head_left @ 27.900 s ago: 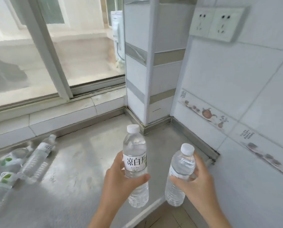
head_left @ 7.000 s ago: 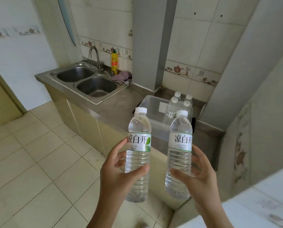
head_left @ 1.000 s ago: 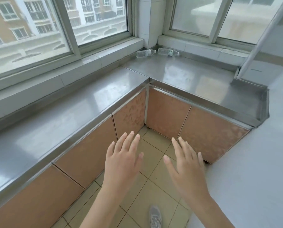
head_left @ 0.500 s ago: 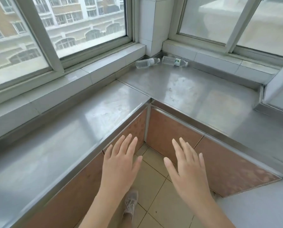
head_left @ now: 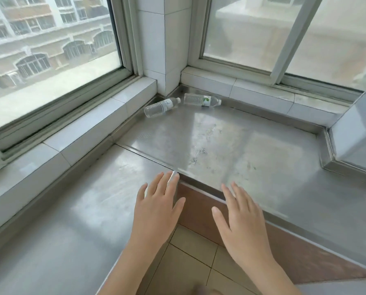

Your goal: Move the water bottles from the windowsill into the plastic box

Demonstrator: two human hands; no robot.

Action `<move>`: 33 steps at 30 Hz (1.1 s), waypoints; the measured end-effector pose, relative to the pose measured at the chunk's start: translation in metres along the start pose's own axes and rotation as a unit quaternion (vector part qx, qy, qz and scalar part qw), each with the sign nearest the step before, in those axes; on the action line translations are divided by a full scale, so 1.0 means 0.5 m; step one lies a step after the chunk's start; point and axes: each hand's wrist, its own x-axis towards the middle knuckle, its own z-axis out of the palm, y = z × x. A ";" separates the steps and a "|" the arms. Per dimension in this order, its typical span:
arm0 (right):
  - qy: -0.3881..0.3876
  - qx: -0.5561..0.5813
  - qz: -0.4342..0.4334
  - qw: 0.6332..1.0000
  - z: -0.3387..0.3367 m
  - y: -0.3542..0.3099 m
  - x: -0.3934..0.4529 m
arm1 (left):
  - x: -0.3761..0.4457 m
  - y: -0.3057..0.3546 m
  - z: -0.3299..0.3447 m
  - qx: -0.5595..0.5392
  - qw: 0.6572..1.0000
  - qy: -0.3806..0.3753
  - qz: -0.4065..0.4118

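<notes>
Brushed steel counter (head_left: 231,145), clear plastic bottles (head_left: 161,107)

Two clear water bottles lie on their sides in the far corner of the steel sill, below the tiled pillar. The left bottle (head_left: 162,104) has a white label, its cap pointing right; the right bottle (head_left: 201,100) carries a green-marked label, cap right too. Their near ends almost touch.

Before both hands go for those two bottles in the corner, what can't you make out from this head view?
- Plastic box: outside the head view.
- Label text on the left bottle and right bottle: too small.
- Their fill level: clear plastic, too far away.
- Forearms behind the left hand and right hand: cut by the bottom edge.
</notes>
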 end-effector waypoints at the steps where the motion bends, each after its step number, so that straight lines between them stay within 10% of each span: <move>1: -0.006 -0.001 0.000 1.000 0.003 0.005 0.032 | 0.029 0.000 0.014 0.001 1.000 0.000 0.002; 33: -0.130 -0.010 -0.057 0.990 0.166 0.041 0.941 | 0.901 -0.237 0.395 0.039 0.989 -0.123 -0.077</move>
